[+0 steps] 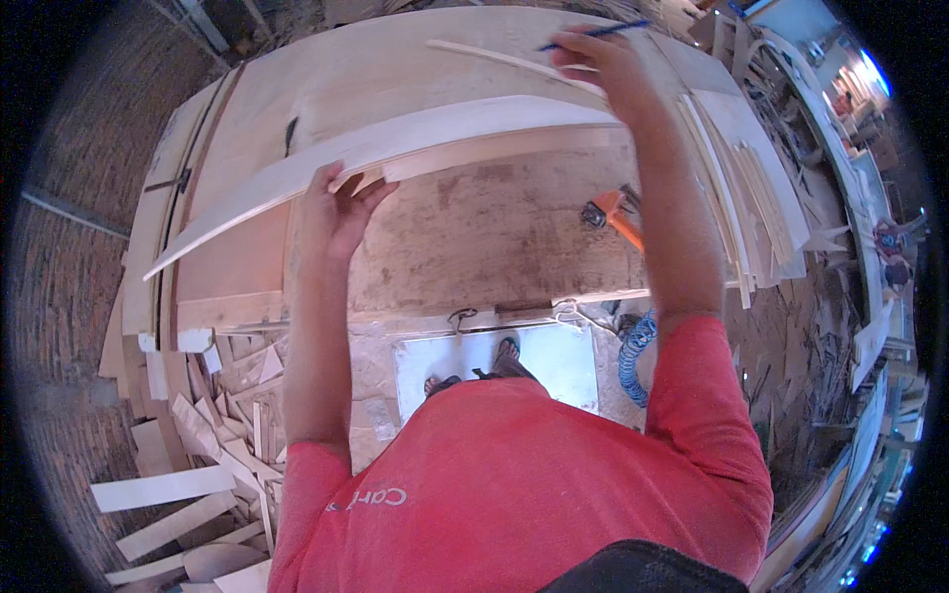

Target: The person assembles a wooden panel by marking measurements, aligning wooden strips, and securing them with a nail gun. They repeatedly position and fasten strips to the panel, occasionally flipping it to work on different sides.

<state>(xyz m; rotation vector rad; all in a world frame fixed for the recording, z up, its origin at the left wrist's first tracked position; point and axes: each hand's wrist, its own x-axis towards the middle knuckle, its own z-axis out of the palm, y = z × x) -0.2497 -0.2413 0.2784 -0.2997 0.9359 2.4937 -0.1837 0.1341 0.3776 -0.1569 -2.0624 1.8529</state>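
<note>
A long pale wooden board (pixel 415 133) lies slantwise across the workbench, its left end jutting toward me. My left hand (pixel 344 210) grips its near edge left of the middle, fingers bent around the edge. Beyond the board's right part, my right hand (pixel 593 61) is closed on a thin dark pencil-like stick (pixel 621 29), tilted up to the right. Close to that hand, a narrow wooden strip (pixel 494 57) rests on the bench sheet. My right forearm covers the board's right end.
An orange and black power tool (pixel 619 215) lies on the worn benchtop (pixel 474 237), partly behind my right arm. A blue coiled hose (pixel 636 361) hangs at the front edge. Wood offcuts (pixel 198 484) are heaped at left; long strips (pixel 727 198) lie at right.
</note>
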